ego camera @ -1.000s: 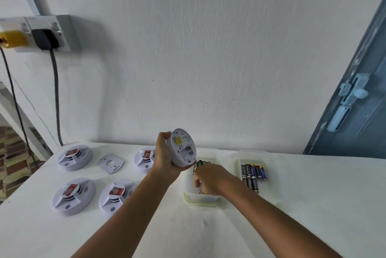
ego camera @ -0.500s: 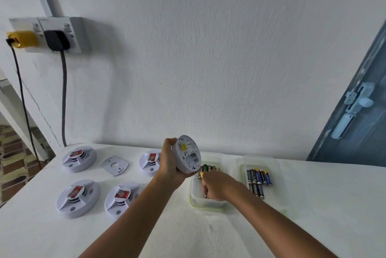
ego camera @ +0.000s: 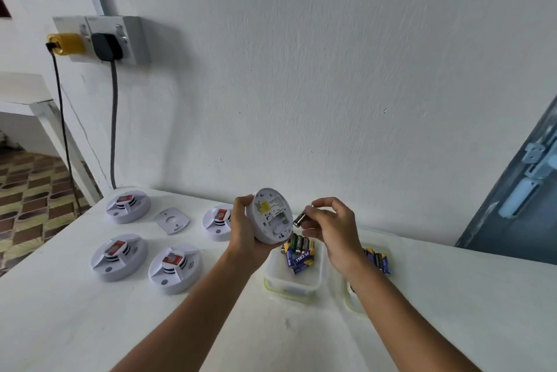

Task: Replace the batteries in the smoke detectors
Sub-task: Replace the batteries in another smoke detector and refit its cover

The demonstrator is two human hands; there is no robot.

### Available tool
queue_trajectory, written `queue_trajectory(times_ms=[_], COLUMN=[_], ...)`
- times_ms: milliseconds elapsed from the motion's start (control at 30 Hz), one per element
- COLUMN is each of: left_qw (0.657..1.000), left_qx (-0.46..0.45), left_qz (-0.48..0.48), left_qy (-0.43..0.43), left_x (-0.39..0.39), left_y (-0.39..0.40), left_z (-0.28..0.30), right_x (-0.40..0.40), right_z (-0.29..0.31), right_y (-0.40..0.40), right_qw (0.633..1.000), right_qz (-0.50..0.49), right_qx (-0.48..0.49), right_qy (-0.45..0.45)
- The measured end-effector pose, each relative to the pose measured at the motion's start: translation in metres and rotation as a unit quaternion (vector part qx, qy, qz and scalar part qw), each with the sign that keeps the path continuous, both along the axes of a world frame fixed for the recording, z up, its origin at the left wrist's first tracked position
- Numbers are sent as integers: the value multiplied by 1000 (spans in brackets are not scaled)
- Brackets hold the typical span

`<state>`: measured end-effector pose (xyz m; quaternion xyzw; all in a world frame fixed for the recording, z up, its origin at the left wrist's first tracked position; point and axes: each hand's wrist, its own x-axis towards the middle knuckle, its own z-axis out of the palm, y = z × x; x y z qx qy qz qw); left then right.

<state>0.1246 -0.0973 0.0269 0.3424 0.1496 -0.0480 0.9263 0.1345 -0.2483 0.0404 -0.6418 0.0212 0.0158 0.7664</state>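
I count two clear tubs of batteries on the white table, then four smoke detectors and one mounting plate. My left hand grips a fifth detector, open back toward me; my right hand pinches one battery just beside its compartment. Beyond: white wall, socket, blue door.

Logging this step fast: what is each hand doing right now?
Left hand: grips the smoke detector, its back turned to the camera.
Right hand: pinches a battery beside the detector.
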Motion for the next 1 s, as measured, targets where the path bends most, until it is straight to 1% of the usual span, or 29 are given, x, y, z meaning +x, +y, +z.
queue_trajectory(times_ms=[67, 133, 167, 233, 300, 400, 467, 567, 700, 867, 900, 933, 1000], left_qw=[1000, 1000, 999, 999, 999, 999, 999, 999, 999, 999, 999, 998, 998], left_qx=[-11, -24, -26, -18, -12, -3, -3, -2, -6, 19, 20, 18, 15], left_qz=[3, 3, 6, 15, 19, 26, 27, 35, 42, 37, 40, 44, 48], left_qy=[-3, -11, -17, -28, -33, -36, -40, -33, -31, -31, -30, -31, -33], left_x=[-4, -10, -12, -13, -12, -10, -8, -10, -14, -9, -7, -4, -1], left_y=[-5, -12, -15, -19, -23, -27, -28, -27, -23, -26, -24, -22, -19], left_z=[0, 2, 3, 3, 5, 9, 12, 11, 3, 10, 11, 11, 10], right_x=[-5, -10, -10, -8, -6, -10, -13, -20, -34, -29, -25, -21, -15], right_z=[2, -3, -6, -15, -22, -29, -34, -41, -49, -43, -41, -39, -38], right_y=[4, 7, 8, 8, 6, 6, 6, 7, 11, 4, 3, 2, -2], right_qw=[999, 999, 999, 993, 973, 945, 933, 928, 908, 864, 863, 872, 906], right_qz=[24, 32, 25, -12, -45, -68, -82, -72, -37, 6, 26, 48, 63], right_qx=[42, 32, 9, -83, -176, -211, -215, -225, -264, -353, -361, -356, -313], right_qy=[4, -11, -29, -85, -146, -241, -278, -289, -323, -359, -352, -334, -280])
